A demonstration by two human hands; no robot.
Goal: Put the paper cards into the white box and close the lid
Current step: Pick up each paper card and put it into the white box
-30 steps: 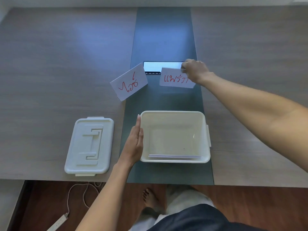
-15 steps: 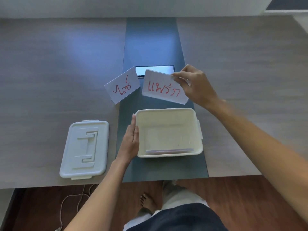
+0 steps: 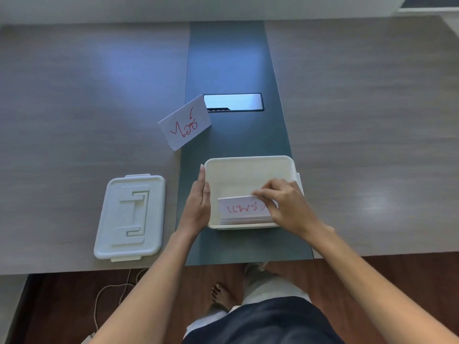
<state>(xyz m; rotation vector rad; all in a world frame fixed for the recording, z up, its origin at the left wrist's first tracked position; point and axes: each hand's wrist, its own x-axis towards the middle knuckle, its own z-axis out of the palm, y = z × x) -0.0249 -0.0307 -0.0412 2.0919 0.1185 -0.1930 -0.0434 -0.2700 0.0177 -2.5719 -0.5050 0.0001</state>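
The open white box [image 3: 248, 162] stands on the dark strip near the table's front edge. My right hand [image 3: 289, 207] pinches the top edge of a white card with red writing [image 3: 242, 208], held upright inside the box against its near wall, in front of other cards there. My left hand [image 3: 197, 207] lies flat against the box's left wall, fingers straight. A second card with red writing [image 3: 185, 122] stands tilted on the table beyond the box to the left. The white lid [image 3: 130, 217] lies flat on the table, left of the box.
A dark rectangular cable hatch [image 3: 233, 102] is set in the strip behind the box. The table's front edge runs just below the box and lid. Below it are a wooden floor, a white cable [image 3: 109, 290] and my bare foot [image 3: 221, 292].
My right hand has carried the card from the table behind the box down into the box. The left hand has stayed on the box's left wall.
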